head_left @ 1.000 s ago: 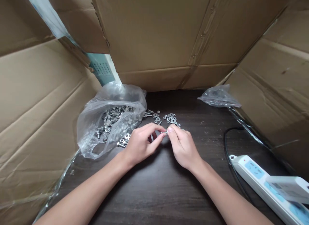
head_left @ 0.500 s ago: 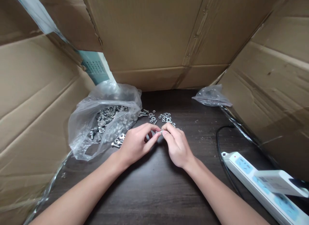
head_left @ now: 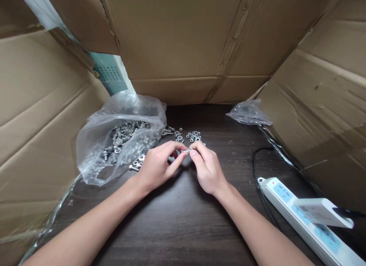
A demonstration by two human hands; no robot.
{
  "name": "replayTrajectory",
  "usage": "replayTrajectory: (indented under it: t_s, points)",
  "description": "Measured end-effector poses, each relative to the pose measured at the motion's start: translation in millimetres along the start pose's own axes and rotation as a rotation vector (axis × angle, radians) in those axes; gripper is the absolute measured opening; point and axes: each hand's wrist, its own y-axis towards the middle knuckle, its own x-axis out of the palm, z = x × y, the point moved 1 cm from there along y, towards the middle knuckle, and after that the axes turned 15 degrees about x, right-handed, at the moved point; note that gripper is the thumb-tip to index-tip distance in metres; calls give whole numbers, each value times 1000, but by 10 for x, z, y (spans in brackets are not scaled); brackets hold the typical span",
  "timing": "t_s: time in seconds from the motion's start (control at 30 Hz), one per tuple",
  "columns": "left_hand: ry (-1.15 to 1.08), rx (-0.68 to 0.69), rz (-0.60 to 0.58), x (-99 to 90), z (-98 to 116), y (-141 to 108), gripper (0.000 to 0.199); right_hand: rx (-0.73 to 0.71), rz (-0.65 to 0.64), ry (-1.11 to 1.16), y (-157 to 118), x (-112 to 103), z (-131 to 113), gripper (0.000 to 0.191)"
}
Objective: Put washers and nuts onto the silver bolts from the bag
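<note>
My left hand [head_left: 159,161] pinches one end of a small silvery bolt [head_left: 185,151] between thumb and fingertips. At the other end, the fingers of my right hand [head_left: 208,167] are closed on the same bolt, where a disc-like piece shows, a washer or a nut; I cannot tell which. Just beyond my hands lie loose nuts and washers [head_left: 196,136], and a few bolts and washers [head_left: 177,135] sit to their left. More bolts and washers [head_left: 137,163] lie beside my left hand, partly hidden by it.
An open clear plastic bag [head_left: 94,144] full of bolts stands at the left. A smaller plastic bag [head_left: 249,112] lies at the back right. Along the right side runs a white power strip [head_left: 281,205] with a plugged-in adapter and black cable [head_left: 254,163]. Cardboard walls [head_left: 183,41] surround the dark table.
The view has shifted slightly. Both hands keep their pinch on the bolt, and a little more of it shows between the fingertips.
</note>
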Motion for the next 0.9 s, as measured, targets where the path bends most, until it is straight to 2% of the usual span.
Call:
replayTrajectory:
  t_s: [0.13, 0.47, 0.73, 0.9]
  points:
    - [-21, -9, -2, 18, -2, -1, 9, -28, 3, -23, 7, 0, -10, 22]
    - [-17, 30, 1, -11, 1, 7, 9, 35, -26, 9, 28, 42, 17, 39]
    - [8, 60, -16, -12, 16, 16, 10, 15, -45, -21, 7, -14, 23, 24]
    - [5, 55, -13, -13, 16, 13, 8, -22, -40, -11, 15, 1, 16, 28]
